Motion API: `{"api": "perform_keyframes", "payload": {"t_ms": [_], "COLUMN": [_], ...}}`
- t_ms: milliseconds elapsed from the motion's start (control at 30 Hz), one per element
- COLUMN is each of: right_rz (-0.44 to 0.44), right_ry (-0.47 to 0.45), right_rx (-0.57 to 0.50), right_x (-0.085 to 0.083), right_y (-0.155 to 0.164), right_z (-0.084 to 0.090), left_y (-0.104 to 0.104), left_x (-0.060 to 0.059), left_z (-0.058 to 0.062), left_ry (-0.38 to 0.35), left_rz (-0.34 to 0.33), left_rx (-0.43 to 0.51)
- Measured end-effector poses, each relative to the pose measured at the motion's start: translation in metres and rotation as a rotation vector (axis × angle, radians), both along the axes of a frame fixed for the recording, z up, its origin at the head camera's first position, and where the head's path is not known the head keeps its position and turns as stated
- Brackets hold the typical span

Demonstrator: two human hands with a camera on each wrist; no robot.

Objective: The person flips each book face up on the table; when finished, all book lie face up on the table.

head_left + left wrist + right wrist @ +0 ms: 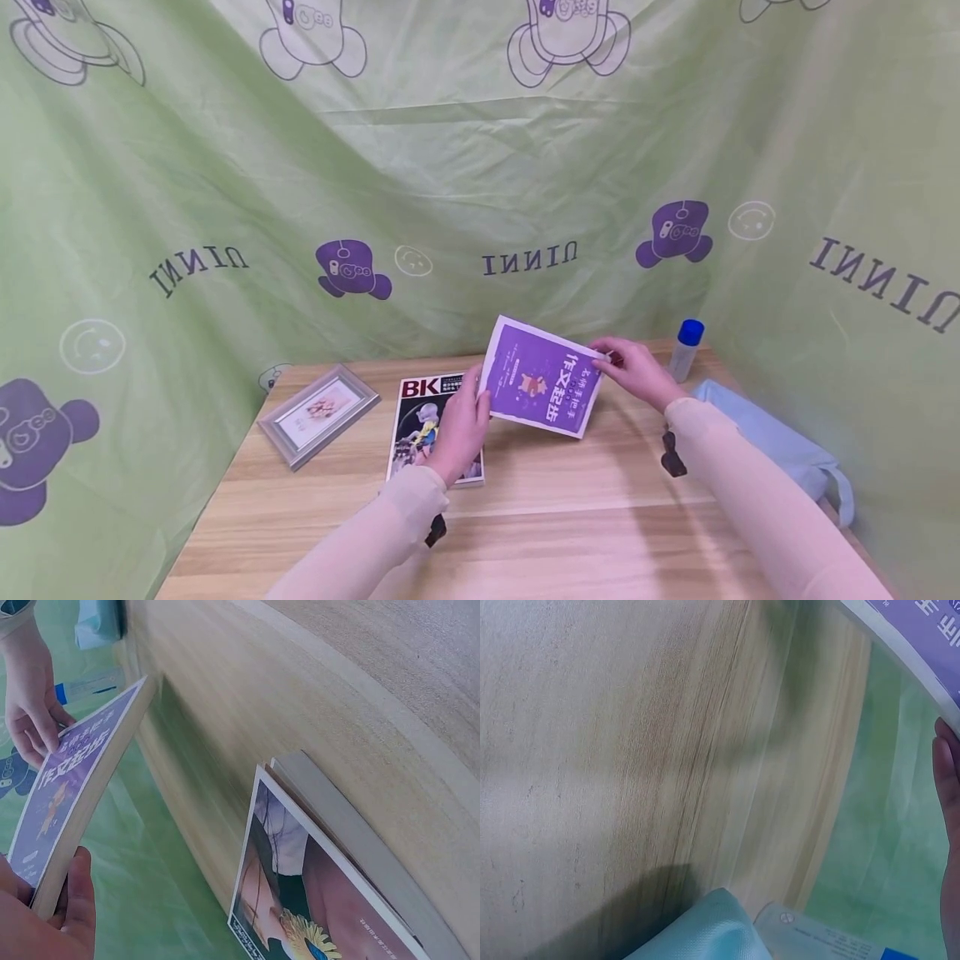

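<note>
A thick book with a purple cover (542,377) is held tilted above the table by both hands. My left hand (459,433) grips its left edge; in the left wrist view the thumb and fingers of that hand (64,919) are on either side of it. At the far right corner, my right hand (637,368) pinches the cover's edge. Below and beside the left hand lies a magazine (408,417) marked BK, partly hidden by that hand. The left wrist view shows the magazine (330,892) with a thick pale block of pages beside or under its cover.
A grey picture frame (321,415) lies at the left of the wooden table (555,533). A clear bottle with a blue cap (685,350) stands at the back right, near a light blue bag (772,437). Green printed cloth (465,183) hangs behind.
</note>
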State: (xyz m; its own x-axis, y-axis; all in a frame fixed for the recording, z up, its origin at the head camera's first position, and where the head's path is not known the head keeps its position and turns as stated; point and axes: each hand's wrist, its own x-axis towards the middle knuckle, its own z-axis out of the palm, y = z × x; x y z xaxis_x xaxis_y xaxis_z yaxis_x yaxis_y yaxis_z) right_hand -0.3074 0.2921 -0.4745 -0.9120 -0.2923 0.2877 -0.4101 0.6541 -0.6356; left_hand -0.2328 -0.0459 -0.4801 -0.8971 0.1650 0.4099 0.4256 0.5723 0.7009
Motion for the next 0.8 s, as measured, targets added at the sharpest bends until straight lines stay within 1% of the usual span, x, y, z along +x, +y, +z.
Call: {"api": "perform_keyframes", "payload": {"t_ms": [133,267,433,600,667,800], "right_rz": [-0.005,-0.011,-0.001,-0.007,-0.010,-0.010], "right_ry": [0.002,0.010,0.038,0.043,0.036,0.031], "right_rx": [0.002,-0.008,-0.016,-0.011,-0.007,0.011], "right_x": [0.000,0.000,0.000,-0.001,-0.001,-0.002], "right_y": [0.001,0.003,0.005,0.008,0.010,0.012], "right_z": [-0.001,-0.001,-0.001,-0.003,-0.003,-0.004], "left_y": [0.002,0.004,0.008,0.011,0.012,0.014], "left_x": [0.000,-0.001,-0.004,-0.006,-0.007,-0.009], "left_z": [0.000,0.000,-0.002,-0.004,-0.006,-0.008], "left_ry": [-0.024,-0.044,-0.062,-0.057,-0.043,-0.048], "left_rz": [-0.013,-0.022,-0.014,-0.018,-0.019,-0.014], "left_rx": [0.013,0.007,-0.008,-0.011,-0.020,-0.041]}}
